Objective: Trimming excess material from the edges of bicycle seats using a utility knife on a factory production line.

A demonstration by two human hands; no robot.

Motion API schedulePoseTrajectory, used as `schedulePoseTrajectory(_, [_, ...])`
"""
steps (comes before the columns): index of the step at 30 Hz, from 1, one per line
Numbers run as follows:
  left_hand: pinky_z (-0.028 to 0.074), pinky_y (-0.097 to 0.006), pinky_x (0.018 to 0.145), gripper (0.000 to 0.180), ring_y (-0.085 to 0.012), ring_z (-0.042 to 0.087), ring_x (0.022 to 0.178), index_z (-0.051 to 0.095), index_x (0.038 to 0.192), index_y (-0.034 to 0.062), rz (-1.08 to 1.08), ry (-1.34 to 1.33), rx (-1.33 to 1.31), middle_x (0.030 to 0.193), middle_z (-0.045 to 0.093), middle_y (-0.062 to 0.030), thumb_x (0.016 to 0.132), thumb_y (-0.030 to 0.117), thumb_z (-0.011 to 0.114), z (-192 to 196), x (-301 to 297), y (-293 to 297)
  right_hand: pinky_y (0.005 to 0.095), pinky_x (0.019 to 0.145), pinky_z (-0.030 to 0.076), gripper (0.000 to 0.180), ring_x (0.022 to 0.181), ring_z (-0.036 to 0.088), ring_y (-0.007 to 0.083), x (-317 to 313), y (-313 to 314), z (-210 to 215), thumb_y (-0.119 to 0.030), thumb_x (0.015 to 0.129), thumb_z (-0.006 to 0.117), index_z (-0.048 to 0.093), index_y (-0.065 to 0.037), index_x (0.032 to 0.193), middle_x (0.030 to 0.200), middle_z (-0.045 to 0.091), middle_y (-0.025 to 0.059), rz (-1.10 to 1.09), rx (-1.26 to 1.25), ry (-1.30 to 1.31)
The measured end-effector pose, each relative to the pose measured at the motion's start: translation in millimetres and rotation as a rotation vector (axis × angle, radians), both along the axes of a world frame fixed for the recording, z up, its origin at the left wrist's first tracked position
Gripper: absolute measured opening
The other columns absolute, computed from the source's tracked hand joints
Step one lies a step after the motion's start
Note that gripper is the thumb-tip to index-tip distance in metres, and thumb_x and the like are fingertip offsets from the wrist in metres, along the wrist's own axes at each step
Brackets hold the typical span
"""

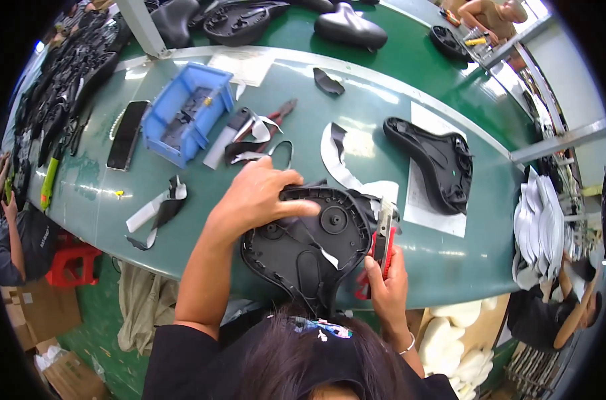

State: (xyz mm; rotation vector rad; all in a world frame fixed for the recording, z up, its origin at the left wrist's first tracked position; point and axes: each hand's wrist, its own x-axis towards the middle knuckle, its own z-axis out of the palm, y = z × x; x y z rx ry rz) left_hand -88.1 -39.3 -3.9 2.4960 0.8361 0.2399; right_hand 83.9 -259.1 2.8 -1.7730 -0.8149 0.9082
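Fingers [377, 277] of the right hand [387, 283] clamp a red knife [383, 245] at the right edge of the upturned saddle [309, 243] on the bench [443, 257]. The left hand [256, 197] presses flat on its top, fingers together. Beyond lie another saddle [433, 160], pliers [276, 117] and a blue bin [186, 113].

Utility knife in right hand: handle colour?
Red and black utility knife, clearest in head view.

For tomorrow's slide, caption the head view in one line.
Left hand steadies an upturned black bicycle saddle while right hand trims it with a red utility knife.
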Motion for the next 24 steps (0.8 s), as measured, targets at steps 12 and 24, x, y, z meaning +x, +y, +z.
schedulePoseTrajectory(12, [0.033, -0.025, 0.058, 0.025, -0.0102, 0.043, 0.06, 0.056, 0.063, -0.0008, -0.233, -0.721, -1.059, 0.06, 0.045, -0.0038, 0.079, 0.016, 0.066, 35.8, -17.8, 20.9, 0.0371, 0.071, 0.052, 0.054, 0.084, 0.064, 0.0355, -14.3, 17.9, 65.0, -0.011, 0.085, 0.062, 0.044, -0.014, 0.136, 0.105, 0.063, 0.0218, 0.648, -0.317, -0.506])
schedulePoseTrajectory(24, [0.048, -0.033, 0.075, 0.043, -0.0234, 0.062, 0.081, 0.066, 0.094, -0.0021, 0.101, 0.075, -0.266, 0.079, 0.064, -0.0149, 0.078, 0.038, 0.069, 0.5, -23.6, 10.6, 0.023, 0.055, 0.046, 0.03, 0.063, 0.06, 0.0098, 10.4, 2.9, 4.1, -0.014, 0.088, 0.06, 0.052, 0.0, 0.113, 0.077, 0.061, 0.005, 0.185, -0.048, 0.088])
